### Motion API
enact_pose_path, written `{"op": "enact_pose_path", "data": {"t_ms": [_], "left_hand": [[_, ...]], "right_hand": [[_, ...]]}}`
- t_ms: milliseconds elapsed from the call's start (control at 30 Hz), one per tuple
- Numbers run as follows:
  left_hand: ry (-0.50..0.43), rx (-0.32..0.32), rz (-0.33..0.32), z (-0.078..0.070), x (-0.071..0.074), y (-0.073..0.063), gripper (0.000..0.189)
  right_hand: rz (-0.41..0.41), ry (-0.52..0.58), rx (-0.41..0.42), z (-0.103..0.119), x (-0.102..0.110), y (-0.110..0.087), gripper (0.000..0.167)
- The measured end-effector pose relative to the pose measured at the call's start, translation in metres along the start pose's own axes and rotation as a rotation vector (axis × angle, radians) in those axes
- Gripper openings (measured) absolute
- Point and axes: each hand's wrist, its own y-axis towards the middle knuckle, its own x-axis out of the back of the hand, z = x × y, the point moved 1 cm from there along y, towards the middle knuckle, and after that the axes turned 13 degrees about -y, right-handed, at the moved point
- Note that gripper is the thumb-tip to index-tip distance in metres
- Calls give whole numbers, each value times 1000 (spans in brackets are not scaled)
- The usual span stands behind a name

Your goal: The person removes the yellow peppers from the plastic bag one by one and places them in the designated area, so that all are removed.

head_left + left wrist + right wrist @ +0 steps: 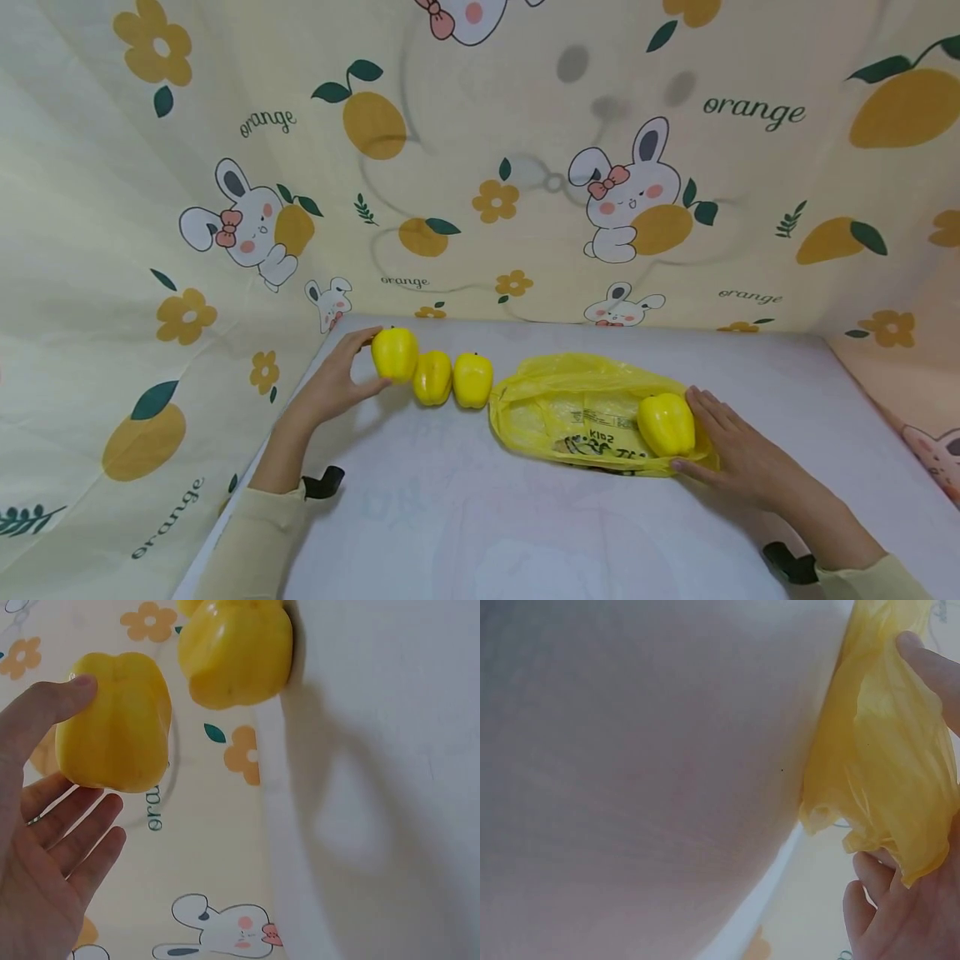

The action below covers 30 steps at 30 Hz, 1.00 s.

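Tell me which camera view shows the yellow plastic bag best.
The head view: it shows nearly the whole yellow plastic bag, dark lettering included, with the right hand at one end. The right wrist view shows only a crumpled part, close up, at that hand; the left wrist view shows none of it.

- A plain, pale cream sleeve [247,546] at lower left, lightly creased, its cuff stopping near the wrist.
- A matching cream sleeve [873,581] at lower right, mostly cut off by the frame.
- A small black curved attachment [324,482] jutting from the left cuff.
- Another black attachment [790,563] at the right cuff.
- On the left hand [339,382], seemingly a thin shiny ring [34,820], at mid-left in the left wrist view.
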Motion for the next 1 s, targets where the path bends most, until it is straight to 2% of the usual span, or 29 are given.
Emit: {"op": "enact_pose_path", "data": {"t_ms": [367, 1000], "left_hand": [[-11, 44, 18, 15, 5, 0, 86], [-17, 128, 67, 36, 0, 3, 89]], "right_hand": [[17, 3, -9, 0, -1, 0, 123], [12, -2, -8, 1, 1, -2, 122]]}}
